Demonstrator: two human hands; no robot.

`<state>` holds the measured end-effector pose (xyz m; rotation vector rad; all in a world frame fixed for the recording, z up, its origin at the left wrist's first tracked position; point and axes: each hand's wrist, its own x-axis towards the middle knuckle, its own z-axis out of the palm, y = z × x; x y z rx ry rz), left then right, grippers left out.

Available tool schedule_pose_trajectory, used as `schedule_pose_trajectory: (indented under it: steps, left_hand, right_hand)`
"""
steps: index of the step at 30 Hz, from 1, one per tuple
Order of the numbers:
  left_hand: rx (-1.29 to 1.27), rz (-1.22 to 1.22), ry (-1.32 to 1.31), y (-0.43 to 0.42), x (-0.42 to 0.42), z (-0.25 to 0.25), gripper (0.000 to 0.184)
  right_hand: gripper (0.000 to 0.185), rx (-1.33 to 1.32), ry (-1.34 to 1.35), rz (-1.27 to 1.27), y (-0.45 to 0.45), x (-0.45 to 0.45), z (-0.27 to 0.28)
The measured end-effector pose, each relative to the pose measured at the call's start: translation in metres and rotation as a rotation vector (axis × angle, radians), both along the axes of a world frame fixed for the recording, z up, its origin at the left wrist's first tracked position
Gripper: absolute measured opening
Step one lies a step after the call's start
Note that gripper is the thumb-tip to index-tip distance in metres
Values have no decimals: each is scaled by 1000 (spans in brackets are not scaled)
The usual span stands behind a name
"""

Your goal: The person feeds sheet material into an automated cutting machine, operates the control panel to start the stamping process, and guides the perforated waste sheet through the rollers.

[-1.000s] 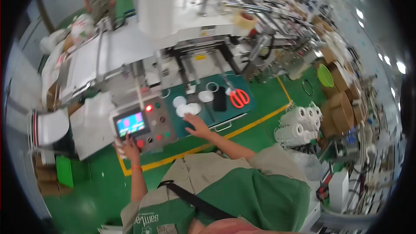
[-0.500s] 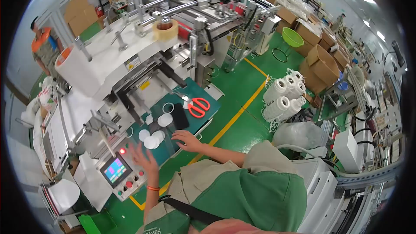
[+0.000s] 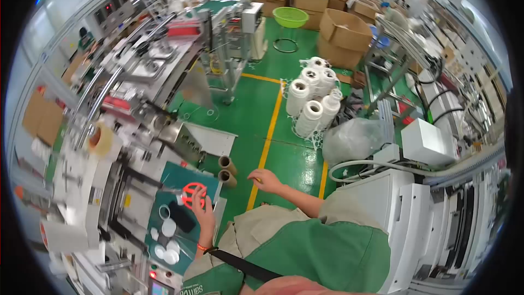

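My left hand point(image 3: 204, 217) reaches over the teal work mat point(image 3: 173, 176), its fingers stretched out at the red-handled scissors point(image 3: 192, 190). The fingers overlap the handles; whether they touch is unclear. Above the green floor, out past the mat, is my right hand point(image 3: 267, 181) with its fingers curled together. What it pinches, if anything, is too small to make out. On the mat beside the scissors lie a dark flat rectangular object point(image 3: 183, 217), a white ring point(image 3: 164, 212) and several white discs point(image 3: 169, 228).
Two brown cardboard tubes point(image 3: 227, 179) stand beside the machine point(image 3: 117, 186). Several white rolls point(image 3: 313, 110) are grouped on the floor, with a clear plastic bag point(image 3: 353, 141) nearby. A green basket point(image 3: 290, 17) and a large carton point(image 3: 344, 37) stand farther back. White equipment point(image 3: 376, 199) borders my right side.
The view has swung right. My left hand has moved from beside the control panel to the scissors. My right hand has left the mat's edge for above the floor, its fingers now curled.
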<state>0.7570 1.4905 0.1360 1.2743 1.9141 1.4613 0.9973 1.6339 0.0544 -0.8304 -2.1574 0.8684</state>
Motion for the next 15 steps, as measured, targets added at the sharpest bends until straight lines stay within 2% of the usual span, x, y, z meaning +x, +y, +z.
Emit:
schedule_pose_trajectory:
  steps: [2, 3, 5, 6, 8, 9, 12, 15]
  left_hand:
    - [60, -134, 144, 43, 2, -16, 29]
    - [101, -157, 58, 62, 22, 7, 26]
    - [72, -318, 55, 88, 48, 21, 25]
    - [37, -401, 3, 98, 61, 22, 24]
    - [-23, -533, 63, 114, 81, 14, 25]
    - [2, -590, 131, 124, 87, 7, 26]
    - [-95, -742, -56, 159, 99, 5, 27]
    - [-40, -758, -84, 203, 95, 10, 27]
  right_hand:
    - [16, 31, -41, -100, 22, 40, -10]
    - [17, -25, -109, -159, 29, 60, -13]
    - [17, -98, -75, -325, 35, 90, -18]
    - [17, -119, -20, -392, 36, 101, -17]
    - [17, -232, 24, -515, 39, 115, -25]
    - [17, -246, 2, -541, 41, 120, -31]
    - [19, -321, 16, -554, 54, 115, -38]
    - [21, -316, -8, -447, 94, 101, -36]
